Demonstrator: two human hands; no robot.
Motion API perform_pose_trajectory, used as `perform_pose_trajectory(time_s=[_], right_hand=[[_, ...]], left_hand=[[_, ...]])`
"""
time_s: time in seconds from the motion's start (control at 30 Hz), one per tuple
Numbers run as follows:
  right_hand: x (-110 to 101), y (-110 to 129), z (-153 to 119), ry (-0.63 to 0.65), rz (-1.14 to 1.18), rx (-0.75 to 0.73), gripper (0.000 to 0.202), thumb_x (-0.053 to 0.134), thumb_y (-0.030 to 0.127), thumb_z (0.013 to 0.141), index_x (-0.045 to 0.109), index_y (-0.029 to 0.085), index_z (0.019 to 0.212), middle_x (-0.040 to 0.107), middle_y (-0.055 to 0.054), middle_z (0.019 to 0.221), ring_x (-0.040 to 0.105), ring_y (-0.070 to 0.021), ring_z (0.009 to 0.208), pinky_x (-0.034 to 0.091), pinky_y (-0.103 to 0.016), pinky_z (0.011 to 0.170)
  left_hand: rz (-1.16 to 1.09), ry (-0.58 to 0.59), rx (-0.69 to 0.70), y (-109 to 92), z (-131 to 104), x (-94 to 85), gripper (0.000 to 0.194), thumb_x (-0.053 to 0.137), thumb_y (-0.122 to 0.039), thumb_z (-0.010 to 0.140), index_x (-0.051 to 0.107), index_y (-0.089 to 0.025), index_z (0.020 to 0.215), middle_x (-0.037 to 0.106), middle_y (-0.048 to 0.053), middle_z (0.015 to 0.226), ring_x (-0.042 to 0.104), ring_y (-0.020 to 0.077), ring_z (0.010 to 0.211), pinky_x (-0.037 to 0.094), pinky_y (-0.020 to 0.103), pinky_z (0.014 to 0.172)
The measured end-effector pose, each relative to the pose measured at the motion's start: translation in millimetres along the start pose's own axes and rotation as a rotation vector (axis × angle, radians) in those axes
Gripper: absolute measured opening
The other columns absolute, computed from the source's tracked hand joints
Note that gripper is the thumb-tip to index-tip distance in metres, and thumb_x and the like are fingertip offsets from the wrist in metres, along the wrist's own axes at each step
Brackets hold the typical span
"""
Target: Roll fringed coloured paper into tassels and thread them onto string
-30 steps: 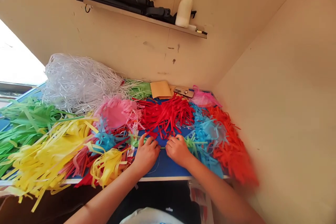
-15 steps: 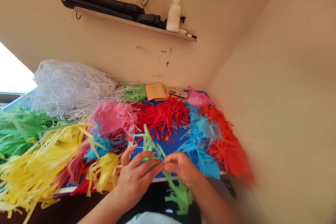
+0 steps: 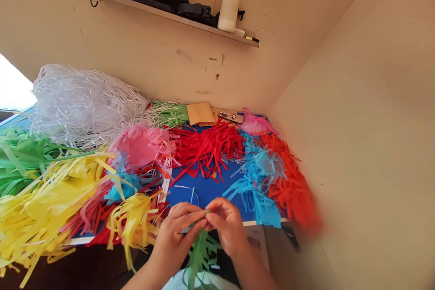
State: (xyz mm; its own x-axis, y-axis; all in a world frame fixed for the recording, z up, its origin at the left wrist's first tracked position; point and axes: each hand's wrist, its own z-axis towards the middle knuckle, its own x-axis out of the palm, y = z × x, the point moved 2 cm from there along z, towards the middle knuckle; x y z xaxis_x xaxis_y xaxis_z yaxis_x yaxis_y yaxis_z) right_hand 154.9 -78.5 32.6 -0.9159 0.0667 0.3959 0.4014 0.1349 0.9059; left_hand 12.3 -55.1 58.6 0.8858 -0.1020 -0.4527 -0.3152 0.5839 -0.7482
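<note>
My left hand (image 3: 179, 232) and my right hand (image 3: 227, 225) meet at the table's front edge, fingertips pinched together. Between them they grip the top of a green fringed paper strip (image 3: 200, 253), whose cut ends hang down over my lap. Only a tiny green bit shows at the fingertips; the rest of the grip is hidden. A thin white string (image 3: 185, 186) curves over the blue tabletop just beyond my fingers. Yellow fringed paper (image 3: 134, 219) lies left of my left hand, and light blue fringed paper (image 3: 267, 201) lies right of my right hand.
Red fringe (image 3: 212, 147), pink fringe (image 3: 139, 145) and orange-red fringe (image 3: 295, 195) cover much of the blue table (image 3: 207, 190). A white string heap (image 3: 84, 104) lies back left. A phone (image 3: 231, 117) sits by the wall. Above, a shelf (image 3: 163, 14) holds a white bottle (image 3: 229, 11).
The green strip's upper part no longer rises above my left fingers; the fringe now hangs below both hands. My hands have drawn together, the right one shifting left, and the view has tilted slightly.
</note>
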Motion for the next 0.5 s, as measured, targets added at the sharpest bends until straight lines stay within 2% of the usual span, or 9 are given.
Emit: perform_pose_trajectory(time_s=[0.07,0.1,0.17,0.23,0.3,0.33,0.4,0.5], right_hand=[[-5.4,5.6,4.7,0.023,-0.161,-0.099,0.018,0.077,0.037,0.074,0.066,0.023,0.076,0.063,0.003,0.070,0.060,-0.0125,0.056,0.048,-0.024,0.055],[-12.9,11.2,10.5,0.014,-0.314,-0.167,0.015,0.074,0.037,0.076,0.068,0.023,0.076,0.065,0.002,0.072,0.061,-0.0140,0.061,0.050,-0.025,0.059],[-38.3,25.4,29.3,-0.070,-0.791,-0.278,0.012,0.065,0.034,0.084,0.072,0.024,0.083,0.070,-0.002,0.081,0.065,-0.0168,0.074,0.052,-0.028,0.070],[-73.8,39.4,54.3,-0.262,-1.387,-0.275,0.023,0.050,0.027,0.093,0.073,0.024,0.095,0.072,-0.004,0.096,0.066,-0.0178,0.086,0.051,-0.029,0.079],[-106.5,47.2,78.1,-0.292,-1.550,-0.235,0.027,0.049,0.016,0.090,0.074,0.020,0.099,0.071,-0.009,0.105,0.065,-0.0211,0.093,0.050,-0.033,0.083],[-118.7,48.2,87.1,-0.276,-1.616,-0.220,0.028,0.049,0.012,0.089,0.075,0.019,0.097,0.071,-0.009,0.105,0.065,-0.0211,0.094,0.049,-0.032,0.084],[-133.2,45.8,97.6,-0.232,-1.685,-0.200,0.031,0.049,0.006,0.085,0.075,0.018,0.097,0.070,-0.010,0.104,0.064,-0.0211,0.094,0.047,-0.031,0.084],[-136.6,38.5,99.9,-0.215,-1.794,-0.173,0.034,0.046,0.003,0.086,0.073,0.016,0.102,0.069,-0.012,0.103,0.063,-0.0223,0.095,0.045,-0.032,0.084]], left_hand=[[-0.056,-0.005,-0.069,6.3,-2.3,3.4,0.013,0.063,-0.027,0.086,0.075,-0.028,0.092,0.075,-0.001,0.078,0.070,0.0153,0.072,0.054,0.029,0.078],[-0.087,-0.021,-0.135,9.2,-3.2,4.3,0.012,0.064,-0.029,0.085,0.075,-0.028,0.088,0.076,-0.001,0.077,0.070,0.0167,0.072,0.055,0.031,0.080],[-0.226,-0.057,-0.371,14.0,-4.9,4.5,0.013,0.066,-0.034,0.081,0.074,-0.025,0.083,0.077,0.002,0.079,0.071,0.0201,0.076,0.055,0.034,0.079],[-0.517,-0.076,-0.677,14.8,-6.3,4.4,0.021,0.065,-0.041,0.079,0.070,-0.021,0.081,0.075,0.004,0.080,0.070,0.0217,0.077,0.056,0.033,0.071],[-0.850,-0.071,-0.912,10.0,-6.9,4.7,0.025,0.064,-0.045,0.078,0.062,-0.020,0.079,0.070,0.004,0.076,0.067,0.0193,0.068,0.054,0.030,0.062],[-0.974,-0.067,-0.970,6.5,-6.7,4.9,0.025,0.065,-0.045,0.077,0.058,-0.020,0.077,0.067,0.002,0.072,0.064,0.0173,0.064,0.052,0.028,0.058],[-1.079,-0.056,-1.002,1.4,-6.4,5.9,0.027,0.068,-0.043,0.076,0.055,-0.020,0.075,0.058,-0.001,0.063,0.057,0.0131,0.059,0.049,0.024,0.056],[-1.033,-0.050,-0.957,2.5,-8.6,10.9,0.032,0.071,-0.047,0.077,0.054,-0.019,0.079,0.047,-0.006,0.059,0.045,0.0080,0.053,0.042,0.019,0.051]])
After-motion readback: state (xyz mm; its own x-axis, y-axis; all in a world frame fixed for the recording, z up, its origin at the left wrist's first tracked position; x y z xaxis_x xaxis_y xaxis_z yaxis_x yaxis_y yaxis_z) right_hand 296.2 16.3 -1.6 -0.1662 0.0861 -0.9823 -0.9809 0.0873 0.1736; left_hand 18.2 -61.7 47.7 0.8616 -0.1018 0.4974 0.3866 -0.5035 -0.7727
